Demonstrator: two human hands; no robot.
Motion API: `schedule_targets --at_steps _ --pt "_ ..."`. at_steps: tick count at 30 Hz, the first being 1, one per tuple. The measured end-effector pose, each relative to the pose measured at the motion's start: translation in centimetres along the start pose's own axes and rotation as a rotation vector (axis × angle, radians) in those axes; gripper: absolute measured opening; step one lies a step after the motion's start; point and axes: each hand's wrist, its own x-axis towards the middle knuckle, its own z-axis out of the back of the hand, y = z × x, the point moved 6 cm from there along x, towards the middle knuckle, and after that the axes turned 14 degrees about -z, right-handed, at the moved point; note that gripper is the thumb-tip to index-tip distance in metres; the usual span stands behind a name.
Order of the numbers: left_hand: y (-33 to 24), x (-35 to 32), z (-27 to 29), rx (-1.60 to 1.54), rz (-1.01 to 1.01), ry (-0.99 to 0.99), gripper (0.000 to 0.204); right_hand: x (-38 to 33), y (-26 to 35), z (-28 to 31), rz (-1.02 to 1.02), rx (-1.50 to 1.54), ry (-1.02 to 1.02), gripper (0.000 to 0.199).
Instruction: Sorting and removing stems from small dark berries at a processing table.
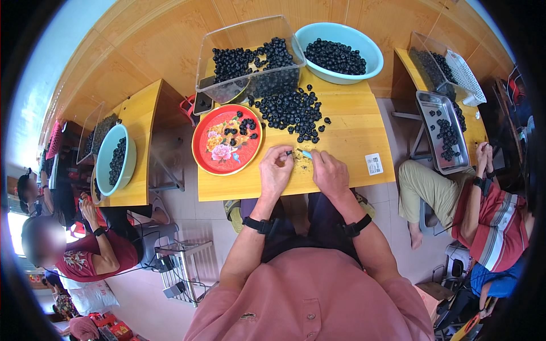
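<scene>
Left hand (276, 170) pinched on a dark berry (289, 153) | right hand (330, 172) gripping small blue tool (306, 154) | berry pile (290, 111) at 12 o'clock | red plate (219, 153) at 10 o'clock on wooden table (352, 142)

Small white square label (373, 163) with dark print, stuck flat on the yellow wooden table (352, 122) near its right front corner. Red packages (114, 328) on the floor at lower left, possibly snack bags, too small to tell. No screens or signs.
</scene>
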Motion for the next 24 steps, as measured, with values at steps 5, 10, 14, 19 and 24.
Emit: schedule_targets --at_steps 5,10,14,19,24 --pt "-1.4 0.3 0.0 0.119 -0.119 -0.020 0.021 -0.1 -0.2 0.1 0.003 0.004 -0.010 0.020" --pt "-0.6 0.1 0.1 0.054 -0.070 -0.039 0.025 0.1 0.2 0.1 0.025 0.012 -0.010 0.020" --pt "-1.1 0.1 -0.2 0.102 -0.054 0.006 0.029 -0.2 0.4 0.2 0.072 0.011 -0.017 0.020" --pt "-1.9 0.2 -0.2 0.159 -0.069 0.054 0.029 -0.4 0.7 0.3 0.107 0.013 -0.017 0.019" --pt "-2.1 0.3 -0.4 0.170 -0.091 0.064 0.029 -0.3 0.7 0.3 0.104 0.005 -0.018 0.019"
